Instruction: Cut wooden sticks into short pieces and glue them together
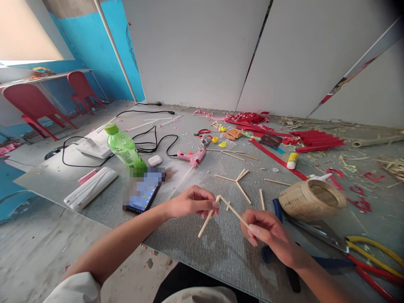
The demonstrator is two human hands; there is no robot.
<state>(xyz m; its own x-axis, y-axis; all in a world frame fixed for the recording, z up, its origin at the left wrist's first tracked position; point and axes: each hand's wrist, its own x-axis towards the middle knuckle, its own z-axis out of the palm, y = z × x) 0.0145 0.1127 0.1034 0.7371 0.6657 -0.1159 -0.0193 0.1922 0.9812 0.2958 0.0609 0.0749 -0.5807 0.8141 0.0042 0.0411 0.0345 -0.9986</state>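
Note:
My left hand pinches a pale wooden stick near its upper end, above the table's front part. Between thumb and fingers, my right hand holds a second thin wooden stick. The tips of the two sticks meet in an upside-down V; whether they are joined I cannot tell. A short stick piece lies just behind them. Farther back rests a branching figure of sticks, forked at one end. A loose short stick is beside my right hand.
A pink glue gun, phone, green bottle and white earbud case lie left of centre. Right are a bamboo cup, scissors with red and yellow handles, and a glue stick. Red paper strips lie behind.

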